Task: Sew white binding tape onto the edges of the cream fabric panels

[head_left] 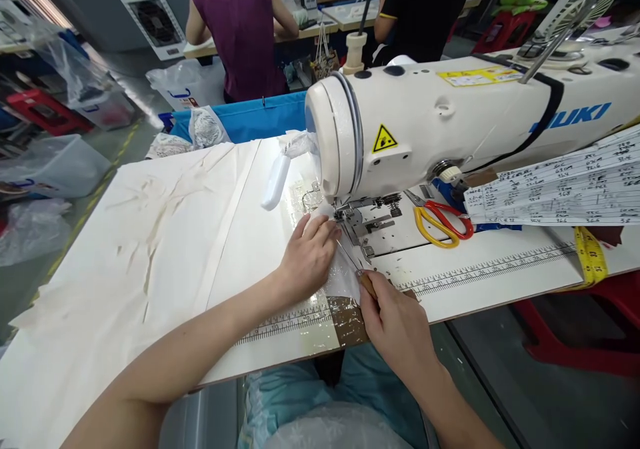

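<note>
My left hand [311,257] is at the needle area of a white sewing machine [400,129], its fingers bent together and pressing on a piece of thin white fabric [343,272]. My right hand [397,315] grips the brown wooden handle of an awl [369,282], whose thin metal shaft points up and left toward the left fingertips. The fabric lies between both hands and hangs toward the table's front edge. Where its far end meets the presser foot is hidden by the left fingers.
Scissors [440,225] with red and yellow handles lie right of the needle. Handwritten paper strips [555,182] and a yellow measuring tape [591,257] are farther right. Creased pale fabric [150,215] covers the table's left. Two people sit beyond, one in a purple top [240,29].
</note>
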`<state>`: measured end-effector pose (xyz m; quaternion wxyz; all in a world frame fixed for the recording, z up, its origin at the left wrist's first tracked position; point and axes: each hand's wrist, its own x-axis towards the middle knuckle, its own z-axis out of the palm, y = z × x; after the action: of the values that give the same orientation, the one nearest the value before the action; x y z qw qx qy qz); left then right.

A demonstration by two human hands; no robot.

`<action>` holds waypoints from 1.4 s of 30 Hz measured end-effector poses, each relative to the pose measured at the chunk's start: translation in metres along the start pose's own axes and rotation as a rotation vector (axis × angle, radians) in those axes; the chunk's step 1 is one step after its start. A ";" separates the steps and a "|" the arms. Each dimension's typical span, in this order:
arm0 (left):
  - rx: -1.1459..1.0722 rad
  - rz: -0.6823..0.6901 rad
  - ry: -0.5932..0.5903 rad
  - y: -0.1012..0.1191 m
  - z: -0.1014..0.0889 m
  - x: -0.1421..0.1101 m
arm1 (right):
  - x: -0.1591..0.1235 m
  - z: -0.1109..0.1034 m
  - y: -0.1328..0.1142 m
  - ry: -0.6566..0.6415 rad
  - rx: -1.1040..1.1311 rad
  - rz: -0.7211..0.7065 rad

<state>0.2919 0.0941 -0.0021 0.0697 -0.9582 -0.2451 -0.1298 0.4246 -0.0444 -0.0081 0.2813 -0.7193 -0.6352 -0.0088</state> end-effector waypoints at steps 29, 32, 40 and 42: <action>-0.024 0.067 -0.108 0.020 -0.005 -0.007 | -0.019 -0.025 0.036 -0.046 0.231 0.159; -0.020 0.069 -0.109 0.021 -0.004 -0.008 | -0.020 -0.024 0.037 -0.042 0.227 0.159; -0.023 0.066 -0.113 0.022 -0.006 -0.008 | -0.021 -0.024 0.037 -0.028 0.275 0.202; -0.021 0.064 -0.102 0.022 -0.007 -0.007 | -0.022 -0.024 0.037 -0.008 0.304 0.230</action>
<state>0.2952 0.0704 0.0006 0.0511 -0.9717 -0.2159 -0.0813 0.4621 -0.0761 -0.0106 0.3832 -0.7364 -0.5440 0.1223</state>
